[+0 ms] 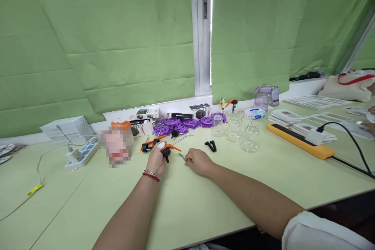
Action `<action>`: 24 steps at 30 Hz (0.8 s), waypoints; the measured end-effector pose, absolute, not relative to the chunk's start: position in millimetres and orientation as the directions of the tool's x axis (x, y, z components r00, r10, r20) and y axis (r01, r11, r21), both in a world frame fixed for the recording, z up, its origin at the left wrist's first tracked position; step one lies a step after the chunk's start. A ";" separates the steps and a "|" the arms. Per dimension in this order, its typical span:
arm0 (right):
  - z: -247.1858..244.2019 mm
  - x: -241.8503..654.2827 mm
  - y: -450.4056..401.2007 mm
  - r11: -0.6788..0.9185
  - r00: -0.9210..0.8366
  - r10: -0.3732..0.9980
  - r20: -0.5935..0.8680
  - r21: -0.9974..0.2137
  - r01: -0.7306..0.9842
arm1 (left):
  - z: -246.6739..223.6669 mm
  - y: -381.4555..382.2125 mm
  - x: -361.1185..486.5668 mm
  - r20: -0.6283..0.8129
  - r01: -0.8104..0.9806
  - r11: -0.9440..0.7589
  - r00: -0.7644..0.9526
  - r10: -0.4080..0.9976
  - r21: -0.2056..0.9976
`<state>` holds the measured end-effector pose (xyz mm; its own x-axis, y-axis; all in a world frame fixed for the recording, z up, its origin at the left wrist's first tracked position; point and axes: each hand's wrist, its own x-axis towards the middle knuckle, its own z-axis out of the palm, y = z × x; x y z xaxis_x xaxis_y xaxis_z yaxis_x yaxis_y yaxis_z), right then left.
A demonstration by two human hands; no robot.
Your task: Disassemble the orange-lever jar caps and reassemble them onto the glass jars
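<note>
My left hand [156,160] is closed around a black-and-orange trigger head [166,152], its orange lever pointing right and a short black stem hanging below. A thin metal rod [182,157] sticks out from the pinched fingers of my right hand [199,161], just above the table and apart from the trigger head. More orange-and-black trigger heads [146,147] lie just beyond my left hand, along with a black piece on a thin rod [175,133]. Two small black angled parts [210,146] rest to the right, beyond my right hand.
Behind lie purple plastic discs [190,124] and printed boxes [142,127]. Clear glass bottles [249,140] stand at right, one topped by a trigger head [233,105]. A yellow power strip [299,140] is farther right, a white one [83,154] left. Another person's hand [371,110] shows at the right edge.
</note>
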<state>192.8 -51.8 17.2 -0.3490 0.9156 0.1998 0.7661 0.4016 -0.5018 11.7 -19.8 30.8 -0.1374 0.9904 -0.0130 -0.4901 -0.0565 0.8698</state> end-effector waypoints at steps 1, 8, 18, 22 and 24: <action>17.8 191.2 -52.8 0.409 -0.361 0.912 0.194 -0.468 0.783 | 30.2 -19.4 11.6 -0.004 -0.488 -0.065 -0.139 0.990 0.870; 14.8 189.7 -52.3 0.477 -0.428 0.879 0.212 -0.414 0.775 | 27.3 -18.7 11.2 0.019 -0.482 -0.075 -0.120 0.993 0.873; 23.0 182.9 -75.3 0.746 -0.719 0.664 0.206 -0.104 0.658 | 26.6 -17.7 10.8 0.020 -0.472 -0.085 -0.141 0.990 0.877; 26.9 177.7 -80.6 0.855 -0.865 0.464 0.191 0.158 0.494 | 28.5 -18.8 11.8 0.021 -0.478 -0.089 -0.147 0.989 0.874; 25.4 175.1 -80.8 0.877 -0.905 0.383 0.186 0.234 0.420 | 28.9 -19.0 12.2 0.019 -0.478 -0.092 -0.155 0.988 0.874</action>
